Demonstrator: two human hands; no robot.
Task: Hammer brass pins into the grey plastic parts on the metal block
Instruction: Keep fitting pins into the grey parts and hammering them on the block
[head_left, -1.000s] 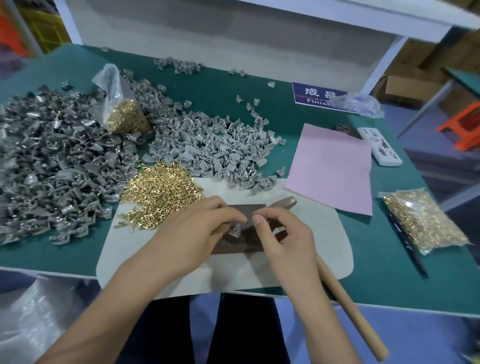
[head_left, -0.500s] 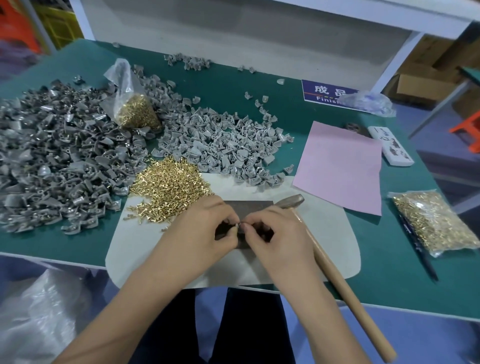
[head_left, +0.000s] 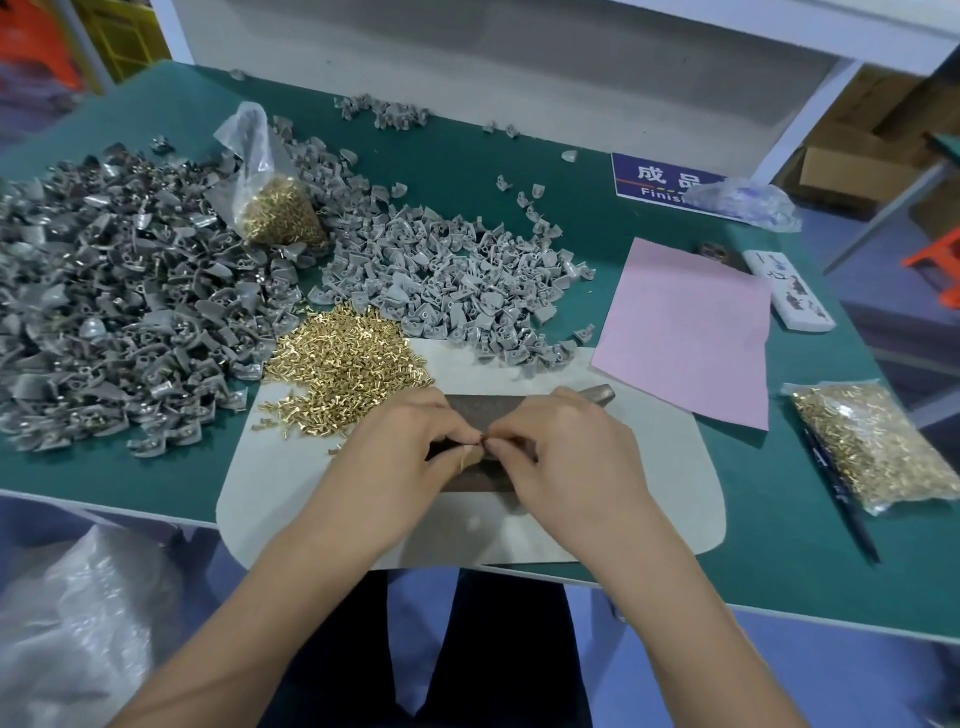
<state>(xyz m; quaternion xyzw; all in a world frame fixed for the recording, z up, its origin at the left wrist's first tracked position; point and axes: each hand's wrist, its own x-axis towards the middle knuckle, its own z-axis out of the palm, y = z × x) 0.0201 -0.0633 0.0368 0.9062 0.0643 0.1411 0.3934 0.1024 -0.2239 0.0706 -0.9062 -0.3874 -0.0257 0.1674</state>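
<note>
Head view: pin (head_left: 477, 443) between both grips

Green table (head_left: 519, 171), white shelf frame (head_left: 800, 119) behind, cardboard boxes (head_left: 852, 166) far right.

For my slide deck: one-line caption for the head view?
Both hands pinch a small part over the metal block, beside loose brass pins.

A single head-worn wide-angle camera looks forward and down, close above a green table (head_left: 519, 156). Both hands' fingers (head_left: 457, 434) meet near frame centre; shelving rises beyond the fingertips.
</note>
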